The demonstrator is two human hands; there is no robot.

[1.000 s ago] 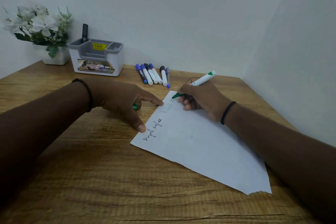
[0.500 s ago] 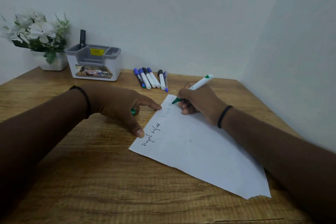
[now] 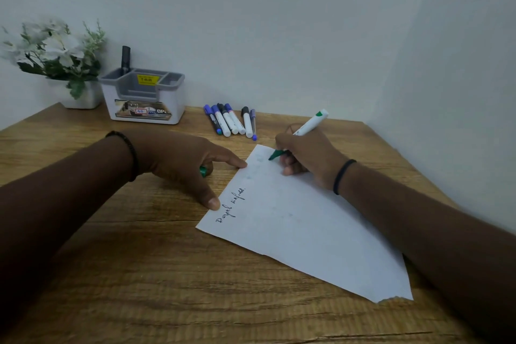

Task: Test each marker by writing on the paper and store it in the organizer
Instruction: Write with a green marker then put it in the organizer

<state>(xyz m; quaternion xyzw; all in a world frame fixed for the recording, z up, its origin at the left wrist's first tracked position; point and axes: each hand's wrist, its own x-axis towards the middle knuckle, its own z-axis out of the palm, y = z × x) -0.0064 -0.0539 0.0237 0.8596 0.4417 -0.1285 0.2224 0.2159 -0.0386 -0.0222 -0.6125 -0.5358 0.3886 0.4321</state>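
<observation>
Right hand (image 3: pixel 310 156) pinching green marker (image 3: pixel 307 127) low on barrel, tip on far corner of paper (image 3: pixel 293 220). Left hand (image 3: pixel 184 159) pressing sheet edge, green cap (image 3: pixel 203 171) tucked under curled fingers. Marker probably light, stiff, smooth; paper thin, likely sliding on bench (image 3: pixel 139 274). Organizer (image 3: pixel 145 100) behind.

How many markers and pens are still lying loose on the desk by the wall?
6: all side by side in one row against the wall, right of the organizer. More could hide behind the hands.
</observation>
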